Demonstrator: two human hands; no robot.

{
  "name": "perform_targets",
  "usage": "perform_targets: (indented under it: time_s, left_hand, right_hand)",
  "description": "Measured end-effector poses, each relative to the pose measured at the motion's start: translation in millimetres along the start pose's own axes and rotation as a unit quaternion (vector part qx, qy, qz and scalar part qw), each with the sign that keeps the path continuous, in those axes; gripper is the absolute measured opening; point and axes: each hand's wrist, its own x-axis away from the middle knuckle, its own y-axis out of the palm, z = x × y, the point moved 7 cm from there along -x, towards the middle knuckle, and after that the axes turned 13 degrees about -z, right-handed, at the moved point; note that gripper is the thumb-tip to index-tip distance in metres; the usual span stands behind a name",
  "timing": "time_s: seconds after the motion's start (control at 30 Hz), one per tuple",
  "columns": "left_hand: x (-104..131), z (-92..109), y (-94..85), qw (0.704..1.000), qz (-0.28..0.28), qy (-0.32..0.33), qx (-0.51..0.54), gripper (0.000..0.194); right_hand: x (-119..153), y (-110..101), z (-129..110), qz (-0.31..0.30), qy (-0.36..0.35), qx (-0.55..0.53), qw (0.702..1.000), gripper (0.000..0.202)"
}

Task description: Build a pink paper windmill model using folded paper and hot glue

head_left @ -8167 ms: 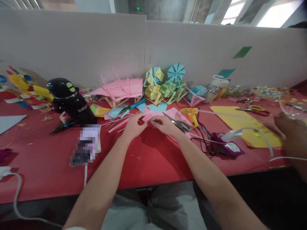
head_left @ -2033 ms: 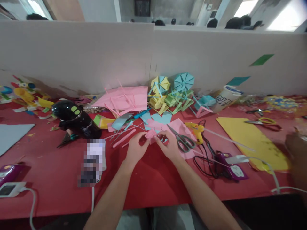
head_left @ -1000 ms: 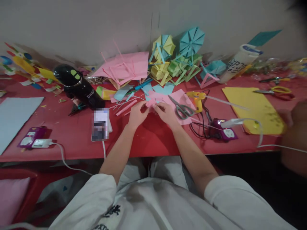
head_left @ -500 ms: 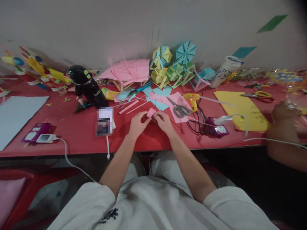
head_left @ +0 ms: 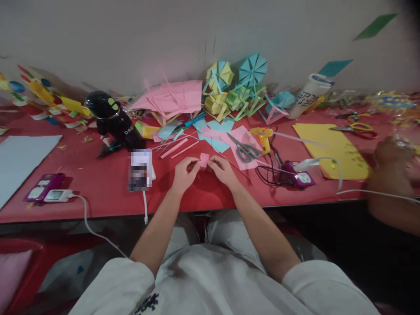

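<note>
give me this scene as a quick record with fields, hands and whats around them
left hand: pinches the left side of a small pink folded paper
right hand: pinches the paper's right side
surface: red table
near right hand: grey scissors on a pink sheet, yellow glue gun
near left hand: phone, black bottle
back: paper umbrellas
far right: another person's hand

both bare forearms reach forward from white short sleeves and converge ahead of the torso. the left hand (head_left: 184,173) and right hand (head_left: 223,169) sit close together, knuckles up, fingers curled inward, thumb and fingertips of each pinched toward the other. wrists held low and level.
</note>
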Motion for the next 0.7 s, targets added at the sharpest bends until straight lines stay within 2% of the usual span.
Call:
perform_targets:
  time_s: [0.27, 0.47, 0.7]
  left_hand:
    - [0.9, -4.3, -2.5, 0.999, 0.018, -0.032, 0.012, 0.014]
    - [-0.1, -7.8, -2.3, 0.996, 0.013, -0.064, 0.063, 0.016]
    - [1.8, -16.5, -6.7, 0.988, 0.032, -0.102, 0.107, 0.017]
  right_hand:
    - [0.1, -0.9, 3.3, 0.003, 0.002, -0.003, 1.000, 0.027]
    - [0.7, -1.2, 2.7, 0.005, 0.001, -0.006, 1.000, 0.026]
    - [4.3, -7.8, 2.0, 0.052, 0.005, 0.027, 0.998, 0.028]
